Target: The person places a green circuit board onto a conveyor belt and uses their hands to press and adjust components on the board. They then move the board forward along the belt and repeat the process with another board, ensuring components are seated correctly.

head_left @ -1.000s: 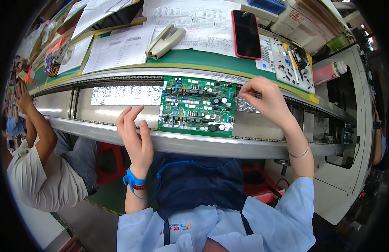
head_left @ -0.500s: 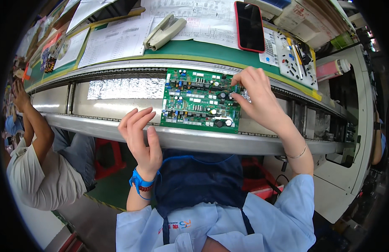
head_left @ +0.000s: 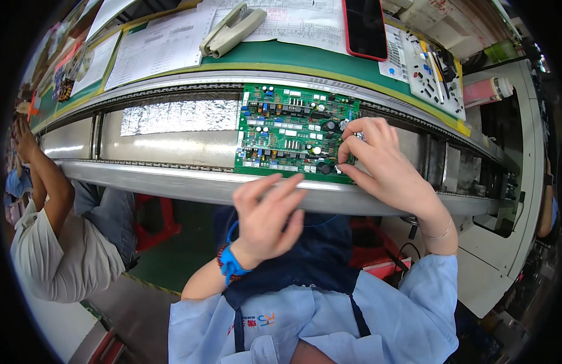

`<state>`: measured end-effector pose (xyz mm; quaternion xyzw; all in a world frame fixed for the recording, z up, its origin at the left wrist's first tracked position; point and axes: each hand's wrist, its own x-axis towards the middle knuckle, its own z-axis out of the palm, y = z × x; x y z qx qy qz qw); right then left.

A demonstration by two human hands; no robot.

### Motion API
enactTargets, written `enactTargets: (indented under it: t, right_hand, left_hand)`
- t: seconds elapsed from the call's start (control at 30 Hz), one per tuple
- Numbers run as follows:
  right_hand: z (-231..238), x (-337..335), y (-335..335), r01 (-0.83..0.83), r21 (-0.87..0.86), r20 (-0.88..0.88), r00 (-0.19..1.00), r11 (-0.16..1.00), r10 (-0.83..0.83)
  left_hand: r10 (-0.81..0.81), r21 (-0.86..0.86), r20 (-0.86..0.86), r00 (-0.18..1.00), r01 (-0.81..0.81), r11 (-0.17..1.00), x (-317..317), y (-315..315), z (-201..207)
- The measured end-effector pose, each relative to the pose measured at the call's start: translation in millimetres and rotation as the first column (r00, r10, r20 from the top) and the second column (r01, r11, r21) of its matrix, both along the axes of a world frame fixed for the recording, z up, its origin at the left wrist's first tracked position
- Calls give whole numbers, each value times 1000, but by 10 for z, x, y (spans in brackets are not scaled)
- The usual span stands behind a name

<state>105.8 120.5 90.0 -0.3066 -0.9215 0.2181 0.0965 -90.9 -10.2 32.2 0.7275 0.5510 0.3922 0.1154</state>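
A worker's hands meet a green circuit board (head_left: 275,130) at the centre of the frame, set between the metal rails of a conveyor (head_left: 166,178). The right hand (head_left: 387,162) bends over the board's lower-right corner, thumb and forefinger close together; whether they grip a component cannot be told. The left hand (head_left: 266,219), blurred, fingers loosely spread, hovers at its lower edge. A red-edged phone (head_left: 366,27) lies upper right on the green tabletop (head_left: 293,57).

Bright ctr w/ glare on foil strip (head_left: 179,114), L hand (head_left: 267,215) blurred, fisheye rim dark & bent.
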Motion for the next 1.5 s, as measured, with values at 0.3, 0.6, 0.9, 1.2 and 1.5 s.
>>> enactTargets:
  t: [0.3, 0.6, 0.9, 1.2, 1.5]
  right_hand:
    - [-36, 43, 6, 10, -14, -106, 994, 1000, -11]
    - [-142, 65, -25, -71, 106, -132, 988, 992, 85]
    - [-154, 119, 18, -66, 86, -156, 985, 994, 78]
    - [-178, 373, 425, 254, 92, -390, 899, 963, -200]
    - [-363, 642, 590, 445, -95, -481, 763, 891, -432]
  left_hand:
    - [-70, -24, -189, 980, 67, 997, 354, 122, -76]
    - [-59, -3, -213, 975, 59, 998, 432, 138, -94]
    - [-47, 25, -198, 979, 53, 998, 388, 131, -78]
    - [-11, 4, -232, 973, 13, 1000, 432, 177, -56]
    - [146, 112, -240, 960, -122, 986, 151, 137, -20]
